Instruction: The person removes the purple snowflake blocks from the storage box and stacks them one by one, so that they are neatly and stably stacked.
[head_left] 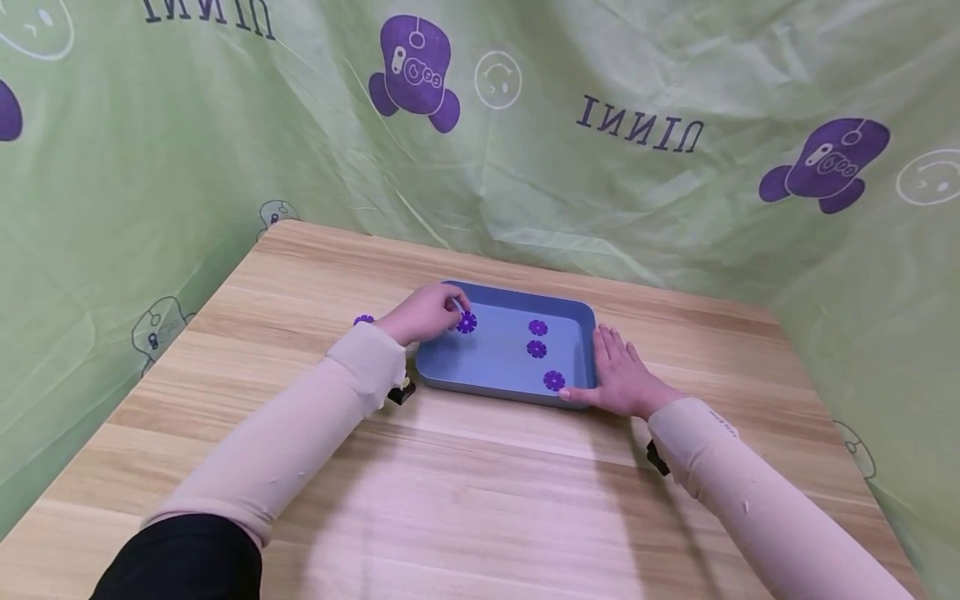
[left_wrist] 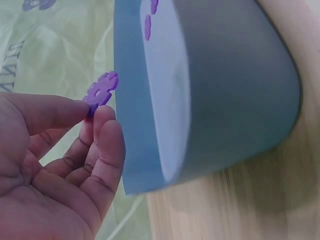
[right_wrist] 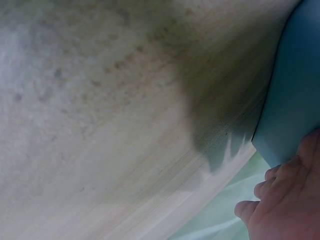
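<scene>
The left hand (head_left: 423, 315) pinches a purple notched disc (head_left: 467, 322) between thumb and fingertips, holding it over the left end of a shallow blue tray (head_left: 495, 362). The right hand (head_left: 626, 379), grasping nothing, lies with fingers extended along the tray's right end, thumb at the near corner. Three matching discs (head_left: 536, 349) lie inside, toward the right; another, partly hidden by the left sleeve (head_left: 360, 362), lies on the wood-grained bench (head_left: 480, 483).
</scene>
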